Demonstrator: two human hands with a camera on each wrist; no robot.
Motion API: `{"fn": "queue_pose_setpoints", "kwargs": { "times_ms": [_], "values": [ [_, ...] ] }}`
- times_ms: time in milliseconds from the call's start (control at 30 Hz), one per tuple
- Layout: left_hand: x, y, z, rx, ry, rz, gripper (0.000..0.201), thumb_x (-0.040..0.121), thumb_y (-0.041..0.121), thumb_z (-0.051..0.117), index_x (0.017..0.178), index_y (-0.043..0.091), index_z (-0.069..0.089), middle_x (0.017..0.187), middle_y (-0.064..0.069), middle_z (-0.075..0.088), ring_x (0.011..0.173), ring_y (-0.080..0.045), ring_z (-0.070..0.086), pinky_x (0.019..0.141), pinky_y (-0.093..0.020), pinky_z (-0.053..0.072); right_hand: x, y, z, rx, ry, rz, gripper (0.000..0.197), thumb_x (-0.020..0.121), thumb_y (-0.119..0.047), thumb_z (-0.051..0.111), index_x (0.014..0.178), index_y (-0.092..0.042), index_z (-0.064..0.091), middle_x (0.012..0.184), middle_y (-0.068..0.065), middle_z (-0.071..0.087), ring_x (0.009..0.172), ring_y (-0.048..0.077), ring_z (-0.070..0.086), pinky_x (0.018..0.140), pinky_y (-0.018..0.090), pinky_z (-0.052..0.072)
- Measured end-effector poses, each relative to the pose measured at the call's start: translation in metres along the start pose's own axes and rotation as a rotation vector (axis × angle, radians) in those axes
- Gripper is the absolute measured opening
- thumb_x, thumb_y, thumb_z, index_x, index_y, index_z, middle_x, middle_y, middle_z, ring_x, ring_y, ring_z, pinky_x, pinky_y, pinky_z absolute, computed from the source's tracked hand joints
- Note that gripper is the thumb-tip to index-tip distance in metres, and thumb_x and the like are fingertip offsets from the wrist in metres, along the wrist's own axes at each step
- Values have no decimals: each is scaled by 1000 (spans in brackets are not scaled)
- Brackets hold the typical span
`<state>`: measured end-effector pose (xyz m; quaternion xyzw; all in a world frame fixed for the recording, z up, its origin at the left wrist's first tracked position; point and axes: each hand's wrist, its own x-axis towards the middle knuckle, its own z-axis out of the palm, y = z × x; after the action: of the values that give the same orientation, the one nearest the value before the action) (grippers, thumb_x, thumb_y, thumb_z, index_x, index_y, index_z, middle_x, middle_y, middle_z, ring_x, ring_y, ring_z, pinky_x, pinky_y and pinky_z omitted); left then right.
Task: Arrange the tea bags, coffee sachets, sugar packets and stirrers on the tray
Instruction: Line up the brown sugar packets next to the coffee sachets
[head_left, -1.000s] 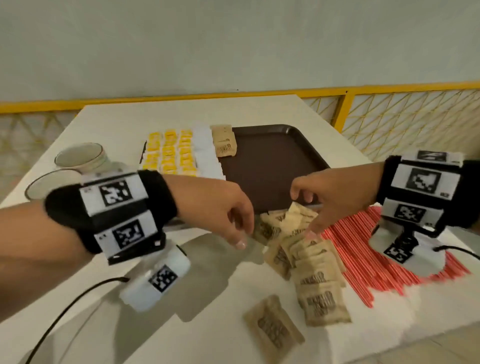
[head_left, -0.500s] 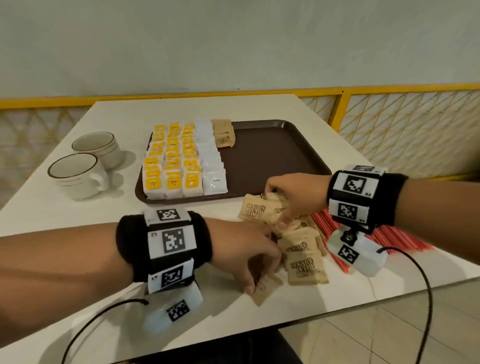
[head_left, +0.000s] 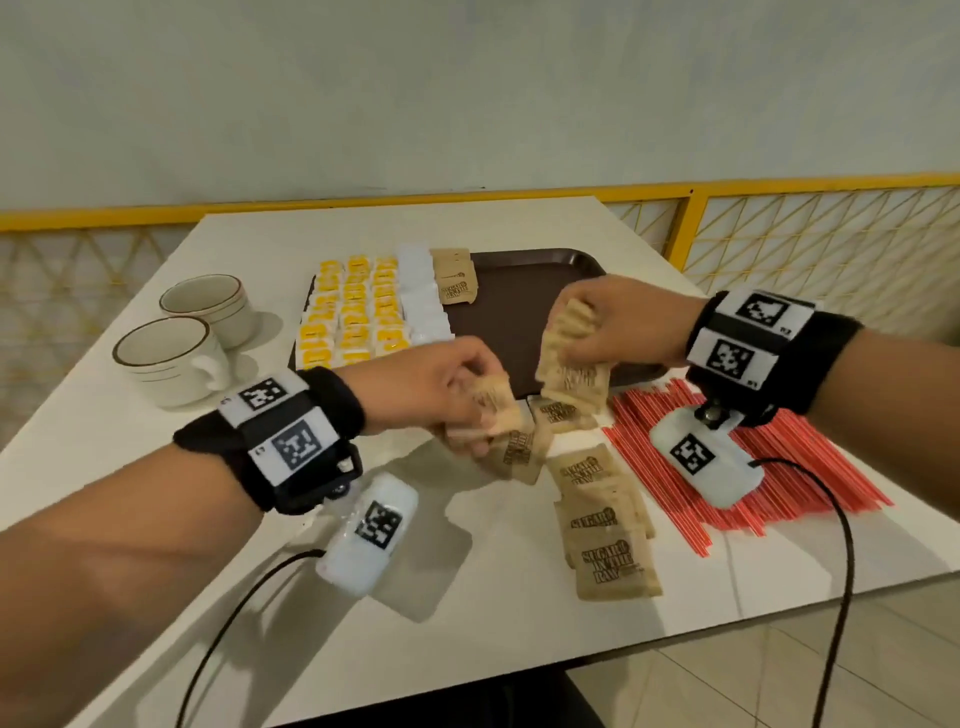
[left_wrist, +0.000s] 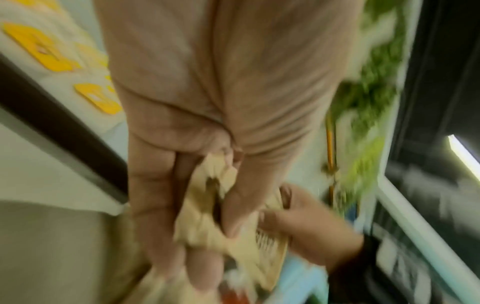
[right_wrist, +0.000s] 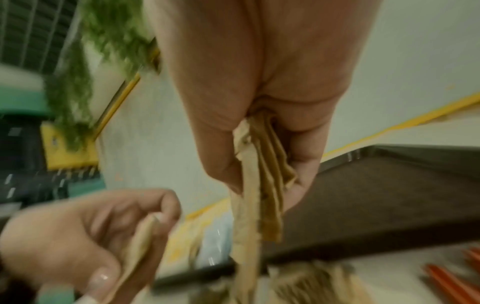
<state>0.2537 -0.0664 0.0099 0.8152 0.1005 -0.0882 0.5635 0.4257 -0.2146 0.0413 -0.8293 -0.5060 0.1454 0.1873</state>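
A brown tray lies on the white table, with rows of yellow tea bags, white sachets and a few brown sugar packets along its left side. My right hand grips a bunch of brown sugar packets above the tray's near edge; the right wrist view shows the bunch hanging between thumb and fingers. My left hand holds more sugar packets just left of it, seen crumpled in the left wrist view. Loose sugar packets lie on the table below.
Red stirrers lie spread on the table at the right, under my right wrist. Two cream cups stand left of the tray. The table's near edge is close to the packets. A yellow railing runs behind.
Both hands have lifted off the pile with brown sugar packets in them. The right hand has risen toward the tray's near edge; the left has moved up beside it.
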Motion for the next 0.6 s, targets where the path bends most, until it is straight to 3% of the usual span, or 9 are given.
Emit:
{"fn": "queue_pose_setpoints", "kwargs": {
  "times_ms": [67,133,200,333,433,500,600],
  "values": [
    [1,8,-7,-242,166,41,18,91,-1,57,107,7,56,84,-12,69,71,-24,70,59,-28,57,-2,-7,-7,532,52,105,21,89,-2,58,107,-9,53,96,9,67,87,21,69,64,32,59],
    [7,21,-15,-299,298,103,13,94,0,52,101,7,61,83,-11,69,69,-19,71,57,-25,57,0,-15,-8,1046,84,149,21,93,4,49,108,-11,47,99,16,64,82,23,71,59,38,59],
    [13,35,-23,-356,348,163,19,94,-5,48,99,6,62,85,-11,69,67,-14,71,55,-22,56,8,-21,-5,1311,160,118,22,92,8,45,104,-12,45,102,20,60,78,25,71,58,39,58],
    [18,52,-38,-339,342,262,34,89,-16,47,110,6,63,86,-8,68,70,-11,70,60,-19,57,27,-29,0,1611,277,149,22,90,9,45,94,-13,50,96,17,59,69,22,68,53,32,56],
    [20,58,-51,-347,417,296,37,85,-13,57,115,7,60,82,-6,72,70,-16,71,57,-19,56,35,-34,-6,1825,192,160,13,92,2,50,87,-9,52,86,15,64,60,18,68,50,26,56],
    [22,61,-59,-359,502,289,32,82,-11,63,110,6,59,75,-5,72,68,-18,72,52,-18,54,40,-35,-10,1839,147,96,9,90,2,54,89,-7,54,85,14,66,63,16,69,55,24,57],
    [23,59,-66,-396,576,295,23,81,-5,67,99,5,57,78,-9,72,70,-21,72,45,-18,48,49,-34,-16,1776,197,-5,15,86,4,56,97,-6,58,85,12,70,71,17,71,61,26,58]
  ]
}}
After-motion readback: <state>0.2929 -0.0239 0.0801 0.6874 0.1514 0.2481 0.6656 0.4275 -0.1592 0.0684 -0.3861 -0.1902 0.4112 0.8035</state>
